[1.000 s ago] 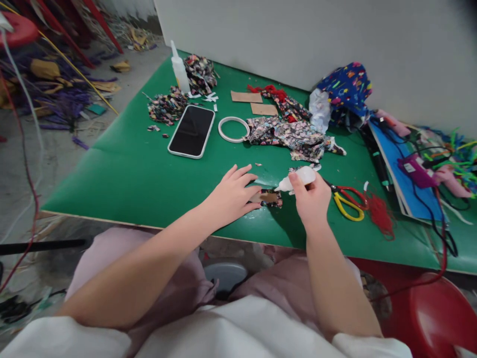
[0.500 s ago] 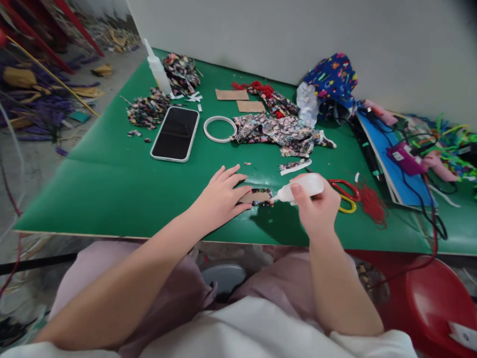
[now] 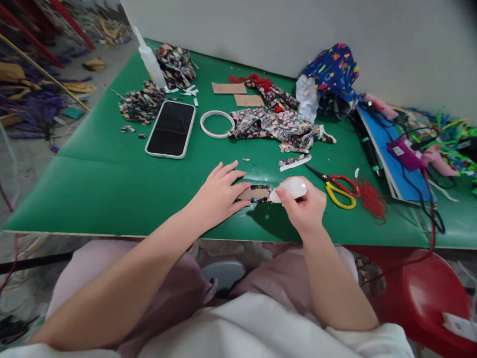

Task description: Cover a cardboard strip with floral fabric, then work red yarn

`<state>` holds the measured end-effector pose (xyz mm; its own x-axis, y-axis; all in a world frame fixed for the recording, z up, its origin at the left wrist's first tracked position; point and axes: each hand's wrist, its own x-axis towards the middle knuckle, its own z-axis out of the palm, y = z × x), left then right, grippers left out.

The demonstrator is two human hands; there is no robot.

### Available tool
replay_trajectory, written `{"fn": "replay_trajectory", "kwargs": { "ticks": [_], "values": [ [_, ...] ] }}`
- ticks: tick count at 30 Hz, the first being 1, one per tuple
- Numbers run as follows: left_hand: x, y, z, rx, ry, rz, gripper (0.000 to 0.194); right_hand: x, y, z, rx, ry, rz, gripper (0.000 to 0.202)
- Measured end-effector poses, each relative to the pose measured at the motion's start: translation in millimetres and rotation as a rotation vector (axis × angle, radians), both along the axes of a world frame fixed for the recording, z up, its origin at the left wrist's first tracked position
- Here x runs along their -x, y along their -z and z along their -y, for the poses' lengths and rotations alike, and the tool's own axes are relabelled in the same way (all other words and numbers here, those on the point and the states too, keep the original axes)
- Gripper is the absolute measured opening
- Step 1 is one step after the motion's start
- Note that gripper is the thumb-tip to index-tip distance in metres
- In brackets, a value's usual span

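Note:
My left hand (image 3: 219, 194) lies on the green table with its fingers spread, the fingertips resting on the left end of a small cardboard strip (image 3: 255, 194) edged with floral fabric. Wrapped round a white squeeze bottle (image 3: 293, 189), my right hand (image 3: 308, 206) tilts it so the nozzle meets the strip's right end. Scissors (image 3: 335, 190) with red and yellow handles lie open right of that hand. Beyond the hands are a narrow floral scrap (image 3: 294, 162), a white ring (image 3: 216, 124) and gathered floral fabric (image 3: 274, 127).
A phone (image 3: 171, 129), floral scraps (image 3: 141, 103) and an upright bottle (image 3: 151, 64) stand or lie at the left. Behind are cardboard pieces (image 3: 229, 88) and blue patterned fabric (image 3: 333, 74). Right: red threads (image 3: 372, 199), a blue folder (image 3: 395, 174), cables. A red stool (image 3: 436, 293) stands below.
My right hand and the bottle have moved left, bringing the nozzle over the strip's fabric edge and uncovering more of the scissors. My left hand stays on the strip. The view has shifted slightly.

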<state>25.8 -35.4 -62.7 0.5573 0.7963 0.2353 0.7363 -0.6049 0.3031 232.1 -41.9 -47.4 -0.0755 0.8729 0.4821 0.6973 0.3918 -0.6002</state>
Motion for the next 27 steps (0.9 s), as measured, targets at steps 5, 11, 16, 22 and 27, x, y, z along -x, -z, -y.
{"fn": "replay_trajectory", "kwargs": {
  "ticks": [5,11,16,22,27],
  "values": [
    [0.2,1.1,-0.2,-0.019,0.01,0.001,0.035,1.2,0.7,-0.2,-0.002,0.003,0.032,0.028],
    [0.1,0.1,-0.2,-0.011,0.003,0.0,0.035,1.7,2.9,-0.5,-0.008,0.007,0.043,0.03],
    [0.3,0.1,-0.2,-0.013,0.004,0.002,0.035,1.4,3.0,-0.8,0.002,0.013,0.037,0.03],
    [0.0,0.6,0.2,-0.006,0.006,-0.003,0.036,1.7,2.1,-1.8,-0.017,0.002,0.034,0.03],
    [0.5,0.3,-0.3,0.0,0.003,-0.003,0.036,1.3,0.9,-1.3,-0.002,0.01,0.036,0.031]
  ]
}}
